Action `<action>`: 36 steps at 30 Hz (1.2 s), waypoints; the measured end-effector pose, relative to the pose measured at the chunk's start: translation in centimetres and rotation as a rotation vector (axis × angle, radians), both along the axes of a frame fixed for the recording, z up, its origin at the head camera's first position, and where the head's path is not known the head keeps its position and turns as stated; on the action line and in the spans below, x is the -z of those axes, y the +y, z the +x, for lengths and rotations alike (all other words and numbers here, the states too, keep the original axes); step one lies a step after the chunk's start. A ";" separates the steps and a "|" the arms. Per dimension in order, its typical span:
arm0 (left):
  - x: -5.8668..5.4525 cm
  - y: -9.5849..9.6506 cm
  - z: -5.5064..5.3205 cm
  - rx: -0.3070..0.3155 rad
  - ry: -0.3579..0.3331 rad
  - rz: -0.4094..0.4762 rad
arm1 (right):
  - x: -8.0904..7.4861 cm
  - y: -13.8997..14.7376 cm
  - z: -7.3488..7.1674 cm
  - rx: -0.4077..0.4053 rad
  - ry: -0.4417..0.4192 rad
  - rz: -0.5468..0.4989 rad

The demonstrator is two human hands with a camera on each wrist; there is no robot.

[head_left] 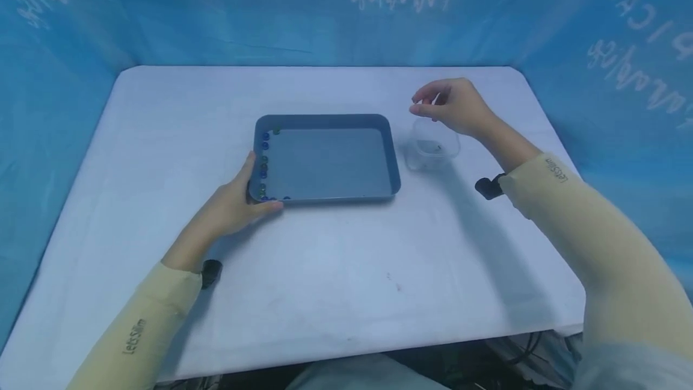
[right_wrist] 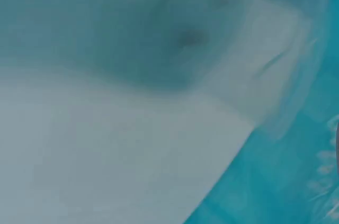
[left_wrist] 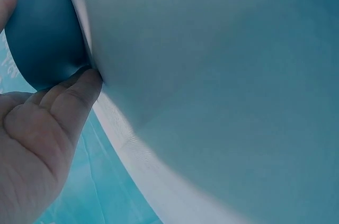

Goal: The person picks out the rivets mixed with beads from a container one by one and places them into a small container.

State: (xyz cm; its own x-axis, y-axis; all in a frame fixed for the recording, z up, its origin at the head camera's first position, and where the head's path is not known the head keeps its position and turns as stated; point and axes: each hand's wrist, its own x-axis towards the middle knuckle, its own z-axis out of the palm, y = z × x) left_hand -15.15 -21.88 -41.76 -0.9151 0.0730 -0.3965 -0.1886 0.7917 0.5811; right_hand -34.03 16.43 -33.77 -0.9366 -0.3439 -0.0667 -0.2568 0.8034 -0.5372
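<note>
Blue-grey tray [head_left: 330, 164], marbles [head_left: 264, 167] lining its left side, sits steadied, I judge, by my left hand [head_left: 233, 203] spread around its near-left corner, while my right hand [head_left: 455, 104] hovers near the plastic tub [head_left: 428, 162] to the tray's right, pinching what, if anything, I cannot tell remotely.

two hands [head_left: 230, 206] [head_left: 459, 107], one tray [head_left: 330, 161], one tub [head_left: 426, 163], marbles [head_left: 265, 145] (roughly ten, small)
</note>
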 end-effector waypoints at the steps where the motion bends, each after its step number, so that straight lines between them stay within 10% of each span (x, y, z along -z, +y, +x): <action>1: 0.0 -0.1 0.0 0.001 0.002 -0.002 | 0.2 0.5 -0.1 0.017 -0.013 0.013; 36: 0.2 -0.4 0.2 0.011 0.025 -0.001 | 3.0 4.6 0.5 0.089 -0.058 0.037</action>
State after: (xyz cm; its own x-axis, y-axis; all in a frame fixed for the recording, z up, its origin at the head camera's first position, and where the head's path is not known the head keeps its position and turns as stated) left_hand -14.93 -22.28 -41.95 -0.9238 0.0826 -0.3738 -0.1656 0.7941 0.5848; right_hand -33.56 21.01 -36.81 -0.9577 -0.2554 -0.1325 -0.1526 0.8412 -0.5187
